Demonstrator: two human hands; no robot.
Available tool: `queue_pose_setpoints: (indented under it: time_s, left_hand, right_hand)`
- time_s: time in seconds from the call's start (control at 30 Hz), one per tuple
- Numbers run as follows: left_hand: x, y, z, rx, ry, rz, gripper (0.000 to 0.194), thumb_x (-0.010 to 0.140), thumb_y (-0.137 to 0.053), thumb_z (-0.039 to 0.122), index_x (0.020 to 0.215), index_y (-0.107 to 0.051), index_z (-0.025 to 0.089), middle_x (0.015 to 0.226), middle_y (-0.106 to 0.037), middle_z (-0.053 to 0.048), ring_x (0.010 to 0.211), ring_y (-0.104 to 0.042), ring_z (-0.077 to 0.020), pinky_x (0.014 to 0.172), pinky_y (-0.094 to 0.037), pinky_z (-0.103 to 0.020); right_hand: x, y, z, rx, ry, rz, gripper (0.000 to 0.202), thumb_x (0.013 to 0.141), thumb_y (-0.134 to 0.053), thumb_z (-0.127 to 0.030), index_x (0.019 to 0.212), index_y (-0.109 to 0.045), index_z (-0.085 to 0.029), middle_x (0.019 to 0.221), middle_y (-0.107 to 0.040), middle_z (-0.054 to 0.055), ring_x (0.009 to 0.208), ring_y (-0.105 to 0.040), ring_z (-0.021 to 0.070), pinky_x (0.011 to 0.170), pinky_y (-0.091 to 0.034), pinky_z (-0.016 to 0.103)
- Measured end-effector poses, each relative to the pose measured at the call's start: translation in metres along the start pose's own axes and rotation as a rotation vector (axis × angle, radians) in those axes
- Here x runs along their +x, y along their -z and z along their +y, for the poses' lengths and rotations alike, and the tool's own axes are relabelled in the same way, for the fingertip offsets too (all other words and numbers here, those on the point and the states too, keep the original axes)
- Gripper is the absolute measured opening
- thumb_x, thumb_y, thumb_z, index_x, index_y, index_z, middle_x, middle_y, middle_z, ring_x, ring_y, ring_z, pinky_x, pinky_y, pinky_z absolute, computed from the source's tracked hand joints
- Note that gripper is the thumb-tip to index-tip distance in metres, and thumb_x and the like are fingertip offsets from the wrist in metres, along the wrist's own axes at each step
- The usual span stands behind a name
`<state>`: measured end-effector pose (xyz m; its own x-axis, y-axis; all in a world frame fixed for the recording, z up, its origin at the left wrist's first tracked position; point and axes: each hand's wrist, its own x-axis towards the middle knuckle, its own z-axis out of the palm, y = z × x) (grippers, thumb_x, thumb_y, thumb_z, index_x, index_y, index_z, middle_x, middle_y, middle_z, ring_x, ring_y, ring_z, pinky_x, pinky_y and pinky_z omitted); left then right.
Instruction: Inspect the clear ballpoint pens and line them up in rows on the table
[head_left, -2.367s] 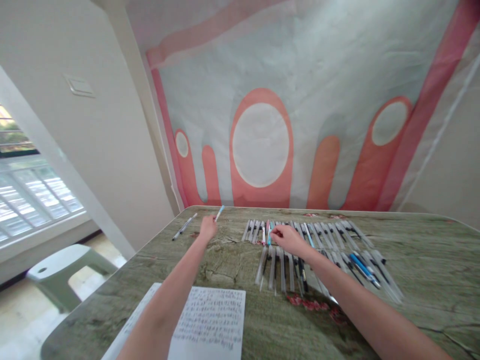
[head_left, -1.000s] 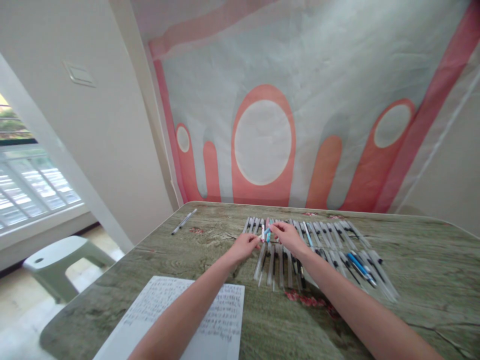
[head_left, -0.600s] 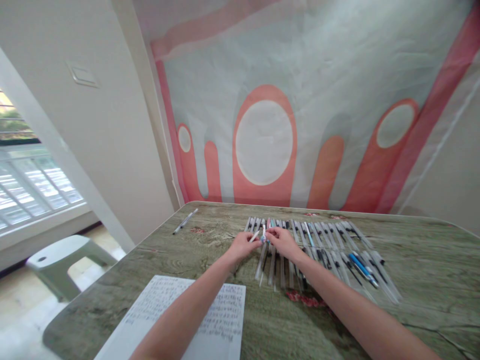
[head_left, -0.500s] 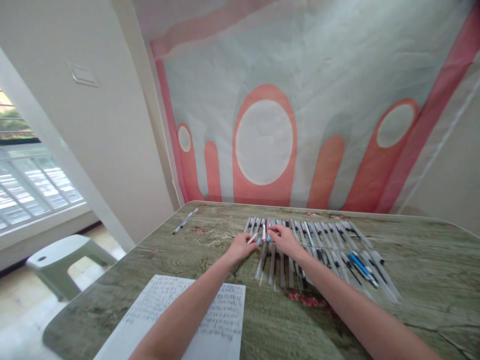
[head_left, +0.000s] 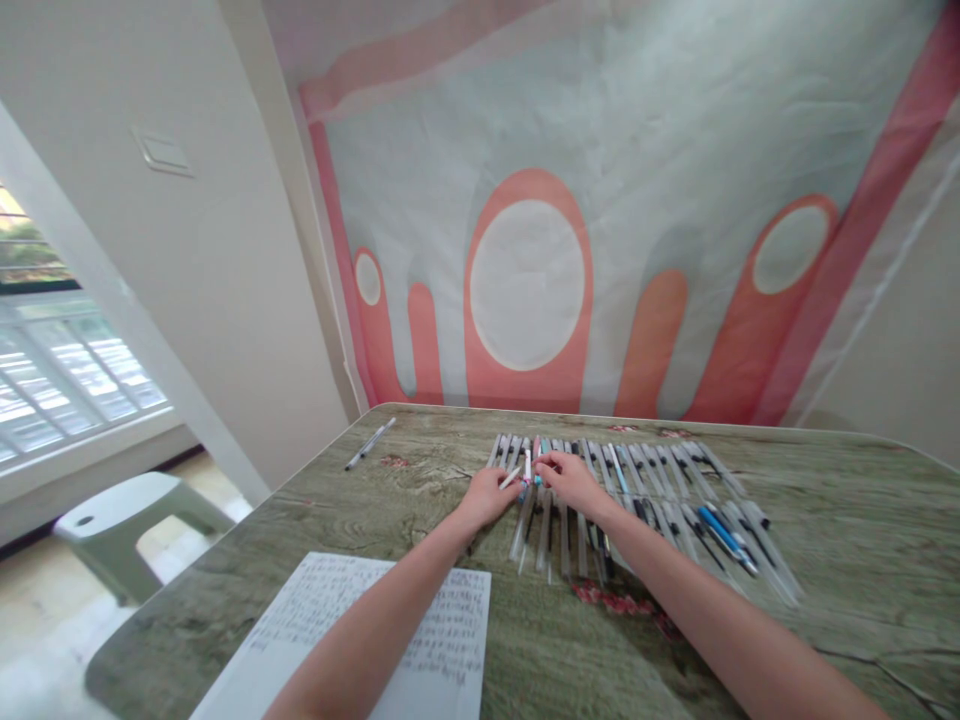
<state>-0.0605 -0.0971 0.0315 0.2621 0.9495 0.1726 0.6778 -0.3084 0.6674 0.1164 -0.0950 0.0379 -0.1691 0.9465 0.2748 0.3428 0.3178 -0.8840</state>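
Note:
My left hand (head_left: pixel 489 497) is closed around a slim white pen (head_left: pixel 511 477), which sticks out between thumb and fingers. Just right of it, my right hand (head_left: pixel 571 482) has its fingers curled together at the near ends of the back row. What those fingertips hold is too small to make out. Between the two hands lies a white pen with a pink end (head_left: pixel 527 465). Two rows of pens, mostly clear with black parts, run to the right; one blue pen (head_left: pixel 718 530) lies in the front row. My right forearm passes over part of that row.
A sheet of handwritten paper (head_left: pixel 450 640) lies at the table's near left, partly under my left forearm. Two pens (head_left: pixel 370 445) rest apart at the far left. The wooden-patterned table (head_left: pixel 360 510) ends against a printed wall covering. A plastic stool (head_left: pixel 124 510) stands left.
My left hand has shifted slightly right and up with the white pen, closer to my right hand. The right hand has barely moved, still at the back row.

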Motion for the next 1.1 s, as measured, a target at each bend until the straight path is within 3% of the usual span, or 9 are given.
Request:
queue_pose_setpoints:
  time_s: [0.17,0.4,0.53,0.63,0.8,1.0,1.1]
  left_hand:
    - [-0.003,0.008,0.016,-0.059,-0.028,-0.045,0.039,0.071,-0.044,0.043,0.069,-0.064,0.010,0.057,-0.052,0.000,0.054,-0.043,-0.0110,0.051,-0.029,-0.021]
    - [-0.011,0.010,0.038,-0.213,-0.115,-0.168,0.032,0.073,-0.044,0.037,0.081,-0.063,0.012,0.066,-0.056,0.001,0.061,-0.046,-0.0104,0.056,-0.033,-0.020]
    - [-0.008,0.006,0.036,-0.368,-0.050,-0.082,0.031,0.070,-0.051,0.037,0.087,-0.057,0.012,0.076,-0.058,-0.003,0.066,-0.050,-0.0107,0.059,-0.037,-0.020]
    - [-0.006,0.004,0.032,-0.387,0.016,-0.011,0.028,0.070,-0.052,0.038,0.078,-0.054,0.012,0.064,-0.054,0.000,0.057,-0.047,-0.0086,0.054,-0.036,-0.019]
    - [-0.008,0.005,0.033,-0.408,0.006,-0.074,0.030,0.072,-0.048,0.042,0.072,-0.051,0.013,0.061,-0.053,0.001,0.051,-0.044,-0.0069,0.050,-0.035,-0.019]
    - [-0.009,0.008,0.036,-0.416,0.036,-0.125,0.035,0.074,-0.043,0.046,0.073,-0.052,0.012,0.062,-0.056,0.000,0.048,-0.042,-0.0062,0.047,-0.033,-0.019]
    - [-0.008,0.007,0.036,-0.431,0.006,-0.117,0.032,0.074,-0.045,0.043,0.075,-0.051,0.012,0.068,-0.058,-0.002,0.049,-0.044,-0.0060,0.048,-0.034,-0.019]
  right_hand:
    - [-0.003,-0.001,-0.009,0.088,-0.040,-0.027,0.027,0.072,-0.047,-0.037,0.076,-0.060,-0.014,0.061,-0.057,0.001,0.053,-0.051,0.0107,0.047,-0.037,0.020]
    - [-0.008,-0.006,-0.015,0.265,-0.163,-0.083,0.032,0.069,-0.050,-0.045,0.075,-0.061,-0.015,0.059,-0.056,0.000,0.048,-0.045,0.0080,0.041,-0.033,0.018]
    - [-0.007,-0.002,-0.021,0.337,-0.197,-0.033,0.033,0.066,-0.054,-0.046,0.071,-0.059,-0.014,0.056,-0.052,-0.001,0.046,-0.042,0.0072,0.041,-0.031,0.018]
    - [-0.007,-0.001,-0.022,0.410,-0.223,-0.024,0.032,0.064,-0.056,-0.045,0.068,-0.057,-0.014,0.052,-0.047,-0.003,0.046,-0.039,0.0066,0.040,-0.029,0.018]
    - [-0.005,0.000,-0.014,0.469,-0.236,-0.025,0.031,0.061,-0.060,-0.043,0.067,-0.056,-0.012,0.054,-0.048,-0.003,0.044,-0.036,0.0044,0.042,-0.028,0.018]
    - [-0.007,0.005,-0.020,0.557,-0.273,-0.106,0.032,0.064,-0.060,-0.039,0.085,-0.057,-0.015,0.062,-0.051,-0.002,0.052,-0.043,0.0061,0.042,-0.032,0.016]
    - [-0.009,0.004,-0.024,0.544,-0.309,-0.066,0.037,0.067,-0.057,-0.043,0.093,-0.054,-0.018,0.068,-0.053,0.000,0.057,-0.048,0.0081,0.042,-0.034,0.016]
